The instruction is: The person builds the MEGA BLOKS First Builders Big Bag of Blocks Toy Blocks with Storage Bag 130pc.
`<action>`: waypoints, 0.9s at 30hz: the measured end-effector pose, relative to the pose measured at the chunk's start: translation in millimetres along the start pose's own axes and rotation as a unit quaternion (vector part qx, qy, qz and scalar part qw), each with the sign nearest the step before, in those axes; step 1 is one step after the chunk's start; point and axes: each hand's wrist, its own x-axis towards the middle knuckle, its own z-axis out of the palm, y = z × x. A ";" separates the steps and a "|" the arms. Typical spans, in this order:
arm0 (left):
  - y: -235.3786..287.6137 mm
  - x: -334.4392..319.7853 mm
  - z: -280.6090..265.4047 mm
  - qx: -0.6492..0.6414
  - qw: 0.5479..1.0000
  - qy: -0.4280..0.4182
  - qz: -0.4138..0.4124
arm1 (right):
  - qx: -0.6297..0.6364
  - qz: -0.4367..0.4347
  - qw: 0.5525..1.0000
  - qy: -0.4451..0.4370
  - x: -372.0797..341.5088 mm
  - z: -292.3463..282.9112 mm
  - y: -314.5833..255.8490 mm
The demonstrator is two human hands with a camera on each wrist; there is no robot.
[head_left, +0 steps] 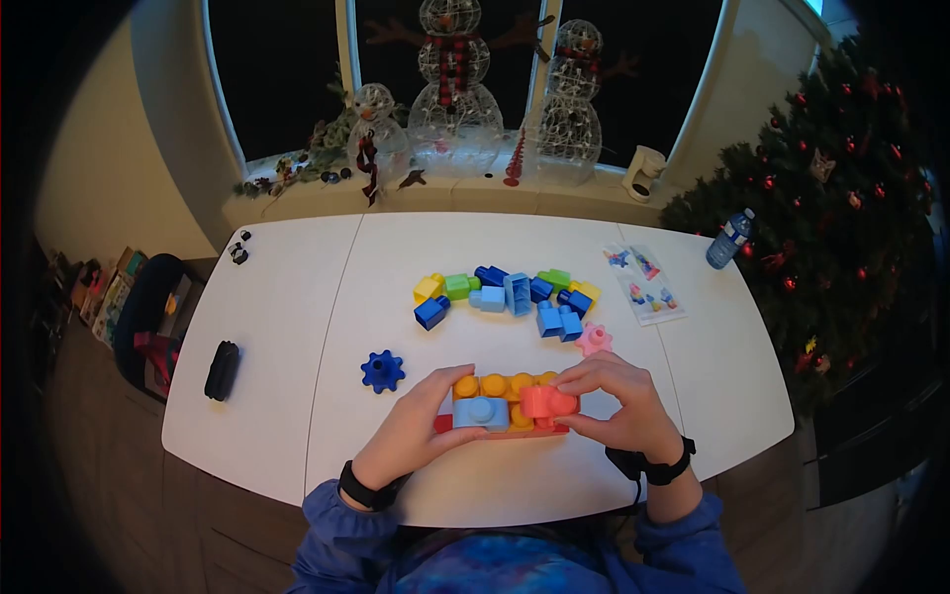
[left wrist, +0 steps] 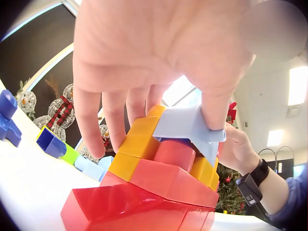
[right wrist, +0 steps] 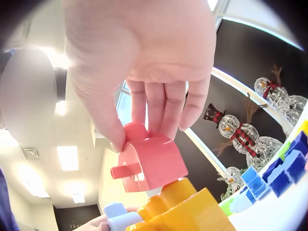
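Note:
A stack of orange-yellow blocks (head_left: 493, 386) on red blocks (left wrist: 139, 207) stands near the table's front edge. My left hand (head_left: 416, 426) grips its left side, fingers along the back, thumb on a light blue block (head_left: 482, 414). That block sits tilted over a round red stud (left wrist: 175, 155) in the left wrist view. Between thumb and fingers, my right hand (head_left: 623, 401) pinches a coral-pink block (right wrist: 161, 161) with a small side peg. It is tilted at the top right of the stack; whether it is seated is unclear.
Behind the stack lie loose blue blocks (head_left: 431, 313), green blocks (head_left: 457, 286) and yellow ones. A dark blue gear (head_left: 383, 371) is left, a pink gear (head_left: 595, 339) right. Farther out are a picture sheet (head_left: 648, 287), a bottle (head_left: 729, 240) and a black case (head_left: 223, 371).

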 end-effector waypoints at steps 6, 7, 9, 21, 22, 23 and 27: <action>-1.1 0.2 -0.2 0.003 1.000 0.002 -0.001 | -0.018 0.000 0.999 -0.044 -3.4 6.7 -2.0; -0.3 0.4 -0.7 0.002 1.000 0.000 -0.003 | -0.031 -0.005 0.999 -0.042 -3.6 9.9 0.0; -1.0 1.4 -0.5 -0.001 1.000 -0.004 -0.005 | -0.058 -0.016 0.997 -0.038 -3.7 16.8 4.9; -33.7 33.1 -29.3 -0.102 0.994 -0.031 0.009 | 0.033 0.026 0.999 -0.011 -16.2 32.7 17.8; -40.3 44.4 -33.6 -0.067 0.998 0.003 -0.010 | 0.034 0.022 0.999 -0.007 -16.2 33.3 18.3; -47.6 55.9 -37.0 -0.032 0.998 0.036 -0.028 | 0.034 0.019 0.999 -0.003 -16.0 34.0 18.4; -82.7 99.9 -40.5 0.181 0.978 0.104 -0.021 | 0.033 0.014 0.999 0.001 -16.6 34.5 18.2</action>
